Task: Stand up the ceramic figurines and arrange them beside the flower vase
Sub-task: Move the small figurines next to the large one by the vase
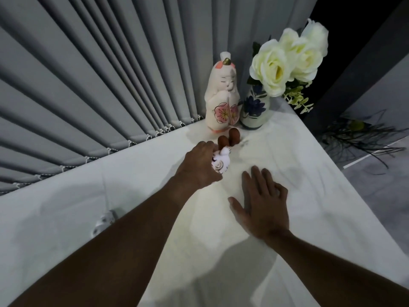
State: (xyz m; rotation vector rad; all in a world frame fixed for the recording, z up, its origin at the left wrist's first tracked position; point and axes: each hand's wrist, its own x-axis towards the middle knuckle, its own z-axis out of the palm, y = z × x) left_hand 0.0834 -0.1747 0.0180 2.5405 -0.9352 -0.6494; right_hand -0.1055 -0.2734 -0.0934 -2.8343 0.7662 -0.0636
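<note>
Progress: roughly half done, judging by layout.
Tall figurine (222, 94): upright, cream body with pink flower, just left of flower vase (254, 109), near touching; counts as placed.
Flower vase: blue-painted, white roses (287, 58) in it, far corner of table (298, 162), against blinds (88, 85).
Small figurine (222, 161): white, two brown ears pointing away toward vase, looks lying on its side or tipped on white cloth; not yet stood up.
Position of small figurine: in front of tall figurine, near but apart; brown ears close to tall figurine's base.
Left hand (199, 167): curled over small figurine from its left side, fingers wrapped on body; grip looks closed on it, contact on far side hidden.
Right hand (263, 202): flat on cloth, fingers spread wide, holding nothing; just right of small figurine, not touching it.
Step in hand: likely righting small figurine.
Left to do: tip small figurine onto base, set beside vase or next to tall figurine, check row.
Other figurines: none clear; pale shape (104, 220) at left on cloth, too blurred to identify.
Risk: ears near tall figurine's base; swing while lifting could knock it into vase.
Free slot: cloth in front of vase and right of it looks open.
</note>
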